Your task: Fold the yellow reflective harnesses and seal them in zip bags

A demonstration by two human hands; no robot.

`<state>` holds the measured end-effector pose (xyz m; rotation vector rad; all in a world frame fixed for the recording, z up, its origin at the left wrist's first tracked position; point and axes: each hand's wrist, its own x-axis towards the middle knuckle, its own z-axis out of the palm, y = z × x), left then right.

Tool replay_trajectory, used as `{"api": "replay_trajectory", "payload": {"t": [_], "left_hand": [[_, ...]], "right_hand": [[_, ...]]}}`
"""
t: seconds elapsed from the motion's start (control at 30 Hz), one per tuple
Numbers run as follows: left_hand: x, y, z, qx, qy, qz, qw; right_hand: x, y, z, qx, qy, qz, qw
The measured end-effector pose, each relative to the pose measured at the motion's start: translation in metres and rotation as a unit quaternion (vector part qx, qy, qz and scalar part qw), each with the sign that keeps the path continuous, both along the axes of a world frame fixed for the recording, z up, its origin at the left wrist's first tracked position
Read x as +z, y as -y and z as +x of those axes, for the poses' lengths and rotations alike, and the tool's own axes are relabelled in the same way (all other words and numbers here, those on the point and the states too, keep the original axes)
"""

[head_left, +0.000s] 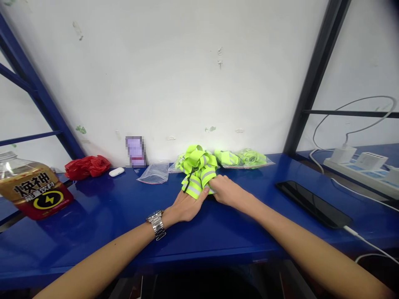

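Note:
A bundle of neon yellow-green reflective bands [198,168] with grey stripes lies on the blue shelf top [102,216] near the wall. My left hand [185,204], with a metal watch on the wrist, rests flat against the front of the bundle, fingers tucked under it. My right hand [227,191] is closed on the bundle's right side, pinching a band. An empty clear zip bag [153,173] lies just left of the bundle. More green bands in clear bags [246,158] lie behind to the right.
A black phone [313,203] on a charging cable lies at right, near a power strip [358,166]. At left are a drink bottle [33,187], a red plastic bag [87,165] and a white earbud case [116,171]. Dark shelf uprights [311,79] flank the bay.

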<state>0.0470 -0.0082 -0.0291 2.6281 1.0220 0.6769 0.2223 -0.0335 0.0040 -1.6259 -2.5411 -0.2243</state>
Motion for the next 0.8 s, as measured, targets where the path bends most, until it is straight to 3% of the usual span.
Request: {"api": "replay_trajectory", "payload": {"t": [0.13, 0.37, 0.47, 0.67, 0.8], "left_hand": [[0.002, 0.001, 0.0, 0.013, -0.007, 0.0, 1.0], [0.008, 0.006, 0.0, -0.001, -0.038, 0.02, 0.999], [0.012, 0.009, 0.001, -0.018, -0.051, 0.026, 0.998], [0.007, 0.005, -0.002, -0.035, -0.067, 0.033, 0.997], [0.0, -0.002, -0.005, -0.055, -0.073, 0.045, 0.995]], "right_hand": [[-0.003, 0.007, 0.002, -0.019, 0.011, 0.025, 0.999], [-0.004, 0.014, 0.007, 0.096, -0.094, -0.077, 0.988], [-0.01, 0.018, 0.001, 0.127, -0.131, -0.083, 0.98], [-0.01, 0.018, -0.003, 0.095, -0.172, -0.114, 0.974], [0.0, 0.016, 0.001, 0.12, -0.205, -0.171, 0.956]]}}
